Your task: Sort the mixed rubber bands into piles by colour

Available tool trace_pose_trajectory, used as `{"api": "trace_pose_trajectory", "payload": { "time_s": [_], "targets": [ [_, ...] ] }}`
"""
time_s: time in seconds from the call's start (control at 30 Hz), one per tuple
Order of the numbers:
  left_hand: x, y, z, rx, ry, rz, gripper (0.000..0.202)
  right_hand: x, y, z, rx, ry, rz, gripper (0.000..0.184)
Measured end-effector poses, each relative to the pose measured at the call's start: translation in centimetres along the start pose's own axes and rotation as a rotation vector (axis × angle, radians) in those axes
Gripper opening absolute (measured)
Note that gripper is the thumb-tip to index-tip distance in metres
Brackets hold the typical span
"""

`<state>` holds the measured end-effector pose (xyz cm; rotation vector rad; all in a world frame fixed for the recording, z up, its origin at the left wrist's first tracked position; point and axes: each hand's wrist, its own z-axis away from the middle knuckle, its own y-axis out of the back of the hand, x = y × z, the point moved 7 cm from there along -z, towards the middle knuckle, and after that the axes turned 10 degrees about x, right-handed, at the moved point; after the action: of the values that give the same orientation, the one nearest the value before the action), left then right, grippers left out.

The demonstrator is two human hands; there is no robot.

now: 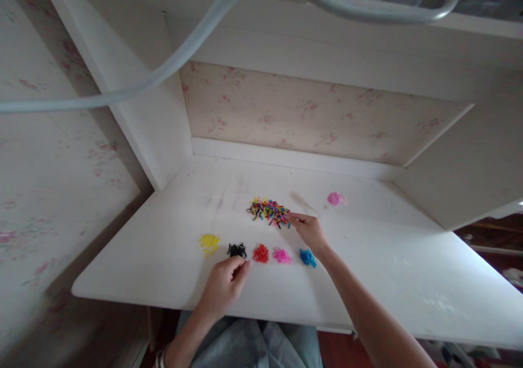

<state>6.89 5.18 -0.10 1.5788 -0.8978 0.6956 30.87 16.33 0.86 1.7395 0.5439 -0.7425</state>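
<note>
A mixed heap of small rubber bands [267, 210] in several colours lies on the white desk. My right hand [309, 230] reaches the heap's right edge, thumb and forefinger pinched there; whatever is between them is too small to make out. Nearer to me runs a row of sorted piles: yellow bands [209, 243], black bands [237, 249], red bands [261, 253], pink bands [281, 255] and blue bands [308, 257]. My left hand [226, 282] is just in front of the black and red piles, its fingers curled and closed; their contents, if any, are hidden.
A round pink object with a loop [335, 198] lies behind my right hand. White panels [461, 155] wall the desk [392, 270] at left and right, with a shelf above. A pale cable [183, 52] crosses the upper view.
</note>
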Motion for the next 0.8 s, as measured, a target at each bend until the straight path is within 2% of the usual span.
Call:
{"api": "trace_pose_trajectory", "payload": {
  "time_s": [0.17,0.37,0.67,0.8],
  "targets": [
    [-0.2,-0.2,0.1,-0.006,0.014,-0.002,0.036,-1.0,1.5,3.9,-0.028,0.028,-0.013,0.045],
    [0.0,-0.4,0.0,-0.008,0.022,-0.009,0.038,-2.4,2.1,8.6,-0.120,0.193,0.142,0.034],
    [0.5,-0.4,0.2,0.016,-0.017,-0.060,0.036,-2.4,1.8,9.0,-0.187,0.265,0.285,0.030],
    [0.3,-0.6,0.4,0.002,-0.014,-0.073,0.036,-1.8,2.9,9.2,-0.124,0.218,0.211,0.032]
  ]
}}
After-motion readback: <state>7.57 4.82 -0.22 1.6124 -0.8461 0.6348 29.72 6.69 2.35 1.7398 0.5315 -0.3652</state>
